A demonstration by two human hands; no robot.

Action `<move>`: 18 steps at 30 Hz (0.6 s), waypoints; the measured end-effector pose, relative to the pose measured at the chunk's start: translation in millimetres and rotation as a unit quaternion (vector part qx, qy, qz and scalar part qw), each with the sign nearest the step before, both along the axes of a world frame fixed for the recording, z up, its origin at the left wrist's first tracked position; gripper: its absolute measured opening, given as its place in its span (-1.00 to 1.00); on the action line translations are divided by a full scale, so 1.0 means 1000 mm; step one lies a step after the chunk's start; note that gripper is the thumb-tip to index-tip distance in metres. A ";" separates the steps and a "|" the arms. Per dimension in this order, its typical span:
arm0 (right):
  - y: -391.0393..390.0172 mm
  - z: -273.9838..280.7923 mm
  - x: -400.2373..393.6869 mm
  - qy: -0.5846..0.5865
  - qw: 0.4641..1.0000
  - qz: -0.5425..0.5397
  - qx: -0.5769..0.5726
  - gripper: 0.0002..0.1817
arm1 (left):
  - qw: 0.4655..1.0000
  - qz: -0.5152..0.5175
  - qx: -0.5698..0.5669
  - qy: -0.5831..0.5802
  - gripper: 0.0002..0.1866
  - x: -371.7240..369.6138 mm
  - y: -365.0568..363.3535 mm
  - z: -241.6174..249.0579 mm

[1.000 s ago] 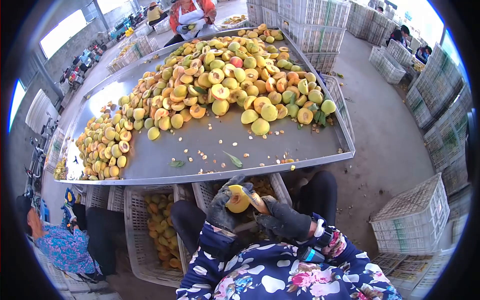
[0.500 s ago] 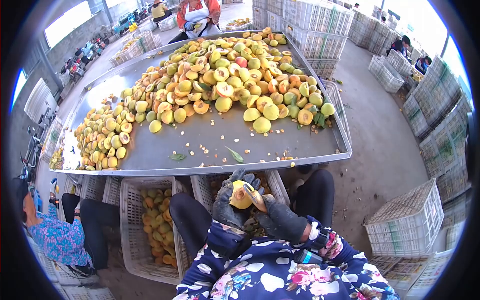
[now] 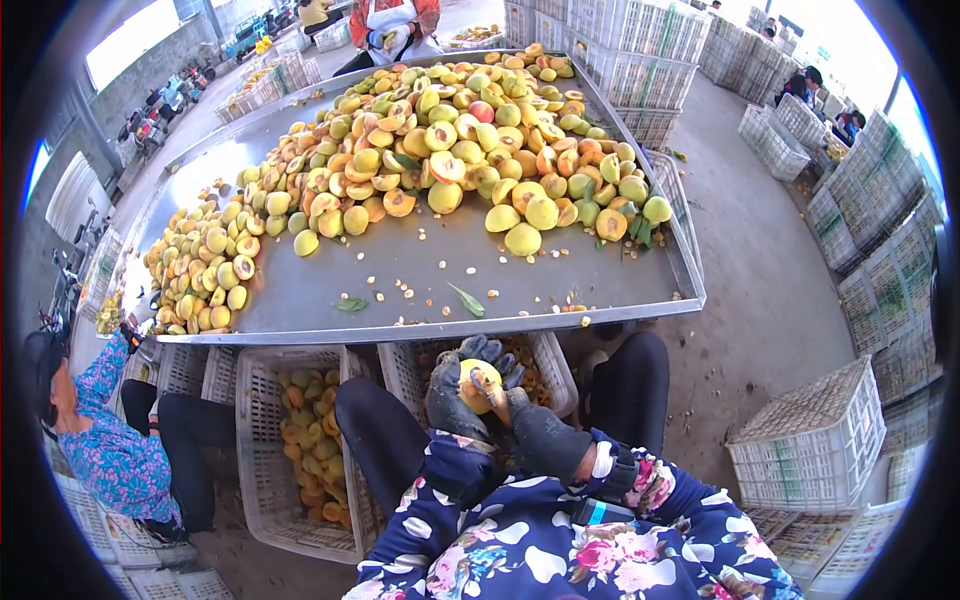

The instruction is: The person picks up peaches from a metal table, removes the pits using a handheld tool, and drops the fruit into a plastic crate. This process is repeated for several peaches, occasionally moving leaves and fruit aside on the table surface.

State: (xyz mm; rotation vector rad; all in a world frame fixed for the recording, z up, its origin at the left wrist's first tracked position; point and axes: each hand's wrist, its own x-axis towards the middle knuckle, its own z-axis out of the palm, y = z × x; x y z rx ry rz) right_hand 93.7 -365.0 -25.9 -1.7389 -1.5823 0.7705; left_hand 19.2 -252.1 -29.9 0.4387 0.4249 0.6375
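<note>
My left hand (image 3: 455, 398), in a dark glove, is wrapped round a yellow peach (image 3: 477, 385) above my lap. Against the fruit's right side is my right hand (image 3: 540, 425), its glove dark with bare fingertips, closed on a small tool that is mostly hidden. Under both hands stands a white crate (image 3: 402, 372) with cut pieces in it. Beyond it, a metal table (image 3: 400, 290) bears a large heap of peaches (image 3: 440, 150), many of them halved, with loose pits and leaves near its front edge.
A crate of peaches (image 3: 262, 480) stands left of my knees. A co-worker in a blue patterned top (image 3: 115, 460) sits at the far left, and another person (image 3: 392, 25) is behind the table. White crates (image 3: 815, 435) are stacked at the right.
Both my hands remain at the peach; the right one has shifted slightly left and the fruit is turned. The co-worker at the left has raised an arm toward the table's corner.
</note>
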 end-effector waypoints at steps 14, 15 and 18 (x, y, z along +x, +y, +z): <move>0.007 0.033 0.012 -0.040 0.993 0.107 -0.019 -0.59 | 0.988 -0.152 0.007 0.037 -0.61 -0.023 0.030 -0.031; 0.007 0.032 0.013 -0.007 0.994 0.107 -0.036 -0.60 | 0.987 -0.145 0.040 0.054 -0.61 -0.022 0.029 -0.028; 0.007 0.031 0.012 0.170 0.972 0.079 -0.144 -0.63 | 0.991 -0.110 -0.006 0.070 -0.54 -0.023 0.031 -0.059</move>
